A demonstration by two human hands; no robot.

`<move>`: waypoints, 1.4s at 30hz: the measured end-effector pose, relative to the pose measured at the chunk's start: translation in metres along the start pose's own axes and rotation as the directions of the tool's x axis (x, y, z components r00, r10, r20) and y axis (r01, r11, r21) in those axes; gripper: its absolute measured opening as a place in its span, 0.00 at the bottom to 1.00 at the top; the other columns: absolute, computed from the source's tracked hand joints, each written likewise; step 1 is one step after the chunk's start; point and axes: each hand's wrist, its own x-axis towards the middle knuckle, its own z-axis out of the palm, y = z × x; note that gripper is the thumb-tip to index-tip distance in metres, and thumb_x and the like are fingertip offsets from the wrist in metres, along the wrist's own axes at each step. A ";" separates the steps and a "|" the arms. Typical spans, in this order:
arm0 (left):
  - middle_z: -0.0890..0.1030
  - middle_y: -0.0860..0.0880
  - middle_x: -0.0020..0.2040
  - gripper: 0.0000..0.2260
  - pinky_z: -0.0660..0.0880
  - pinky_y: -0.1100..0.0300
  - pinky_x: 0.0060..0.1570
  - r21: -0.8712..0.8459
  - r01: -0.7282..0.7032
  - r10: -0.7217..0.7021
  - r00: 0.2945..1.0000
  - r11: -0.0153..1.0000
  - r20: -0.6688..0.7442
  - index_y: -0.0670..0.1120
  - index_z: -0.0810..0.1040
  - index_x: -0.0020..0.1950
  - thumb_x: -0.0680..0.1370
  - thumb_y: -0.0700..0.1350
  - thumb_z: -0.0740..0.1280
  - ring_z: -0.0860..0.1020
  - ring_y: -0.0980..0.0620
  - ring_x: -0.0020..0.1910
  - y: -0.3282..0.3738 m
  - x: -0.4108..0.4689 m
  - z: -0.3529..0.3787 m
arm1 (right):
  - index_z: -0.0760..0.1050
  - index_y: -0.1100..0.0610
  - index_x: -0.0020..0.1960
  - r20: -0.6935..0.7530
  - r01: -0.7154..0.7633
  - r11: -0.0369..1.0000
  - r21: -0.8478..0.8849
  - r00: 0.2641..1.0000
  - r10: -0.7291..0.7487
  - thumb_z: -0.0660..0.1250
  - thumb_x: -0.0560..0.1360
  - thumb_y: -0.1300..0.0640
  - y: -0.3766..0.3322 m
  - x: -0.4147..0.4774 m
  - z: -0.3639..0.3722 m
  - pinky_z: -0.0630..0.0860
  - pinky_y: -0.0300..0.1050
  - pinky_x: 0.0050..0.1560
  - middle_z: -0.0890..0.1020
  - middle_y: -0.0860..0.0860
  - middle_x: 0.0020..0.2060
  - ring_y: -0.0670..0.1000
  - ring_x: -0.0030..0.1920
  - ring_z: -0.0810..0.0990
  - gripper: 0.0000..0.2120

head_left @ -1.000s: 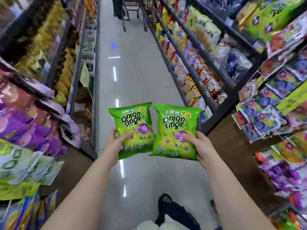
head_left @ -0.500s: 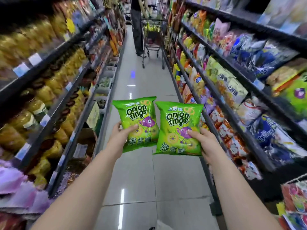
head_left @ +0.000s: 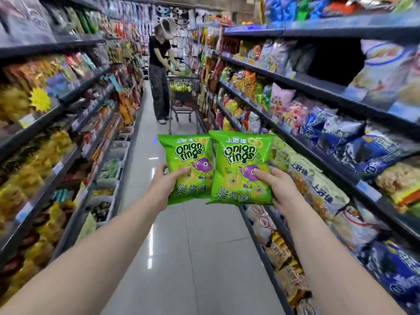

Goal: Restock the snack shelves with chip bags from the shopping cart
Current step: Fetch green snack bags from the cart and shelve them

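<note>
I hold two green onion rings bags upright in front of me, mid-aisle. My left hand grips the left onion rings bag by its lower left corner. My right hand grips the right onion rings bag at its lower right side, and this bag slightly overlaps the left one. Snack shelves full of chip bags run along my right. A shopping cart stands far down the aisle, against the right shelves.
A person in dark clothes bends over the cart down the aisle. Shelves with yellow and mixed packets line the left side. The grey tiled floor runs between both shelf rows. A dark gap shows on an upper right shelf.
My view has tilted up from the floor to look down the aisle, bringing the person and the cart into sight. Both hands keep the same grip, with the bags raised slightly.
</note>
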 end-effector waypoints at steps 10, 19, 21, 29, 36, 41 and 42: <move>0.82 0.44 0.56 0.22 0.78 0.59 0.31 0.045 -0.141 0.121 0.948 0.989 0.294 0.48 0.71 0.61 0.72 0.41 0.75 0.82 0.49 0.41 0.136 0.227 0.131 | 0.80 0.60 0.54 -0.244 0.216 0.969 -0.122 0.940 -0.240 0.74 0.69 0.61 -0.131 0.171 0.002 0.82 0.48 0.39 0.86 0.56 0.42 0.54 0.38 0.85 0.14; 0.79 0.47 0.61 0.37 0.76 0.51 0.56 -0.069 -0.168 0.180 0.843 0.983 0.506 0.47 0.68 0.68 0.65 0.53 0.80 0.80 0.47 0.53 0.178 0.325 0.307 | 0.79 0.61 0.51 -0.403 0.372 0.911 -0.181 0.816 -0.413 0.74 0.69 0.59 -0.226 0.260 -0.057 0.80 0.46 0.33 0.86 0.57 0.39 0.54 0.33 0.84 0.13; 0.79 0.51 0.54 0.29 0.74 0.60 0.47 -0.084 -0.213 0.224 0.816 0.974 0.533 0.51 0.67 0.64 0.69 0.50 0.78 0.78 0.53 0.48 0.200 0.335 0.347 | 0.79 0.61 0.50 -0.430 0.419 0.882 -0.218 0.770 -0.472 0.74 0.69 0.60 -0.255 0.277 -0.076 0.80 0.45 0.31 0.85 0.55 0.36 0.52 0.32 0.84 0.11; 0.80 0.43 0.56 0.35 0.80 0.49 0.43 -0.132 -0.287 0.299 0.683 0.949 0.666 0.46 0.70 0.67 0.65 0.50 0.79 0.79 0.44 0.46 0.293 0.386 0.504 | 0.79 0.62 0.53 -0.499 0.521 0.742 -0.421 0.550 -0.670 0.77 0.68 0.58 -0.379 0.323 -0.137 0.82 0.46 0.38 0.86 0.54 0.41 0.52 0.36 0.84 0.16; 0.77 0.46 0.65 0.57 0.70 0.42 0.65 -0.263 -0.286 0.375 0.476 0.921 0.796 0.50 0.66 0.72 0.47 0.64 0.82 0.75 0.42 0.63 0.347 0.418 0.628 | 0.77 0.62 0.59 -0.534 0.492 0.655 -0.574 0.381 -0.755 0.78 0.67 0.54 -0.470 0.330 -0.176 0.81 0.53 0.49 0.86 0.53 0.43 0.52 0.38 0.84 0.24; 0.71 0.47 0.67 0.51 0.69 0.46 0.65 -0.324 -0.206 0.382 0.407 0.923 0.829 0.51 0.59 0.76 0.59 0.58 0.80 0.72 0.44 0.63 0.355 0.434 0.683 | 0.78 0.61 0.56 -0.567 0.374 0.585 -0.719 0.171 -0.806 0.76 0.70 0.56 -0.501 0.332 -0.210 0.82 0.47 0.42 0.86 0.54 0.44 0.51 0.40 0.85 0.18; 0.72 0.48 0.65 0.49 0.72 0.50 0.60 -0.338 -0.183 0.384 0.409 0.923 0.828 0.49 0.59 0.76 0.61 0.57 0.79 0.74 0.46 0.59 0.356 0.439 0.691 | 0.78 0.59 0.55 -0.572 0.332 0.584 -0.741 0.144 -0.807 0.77 0.69 0.55 -0.504 0.335 -0.215 0.82 0.50 0.46 0.86 0.55 0.45 0.53 0.42 0.85 0.17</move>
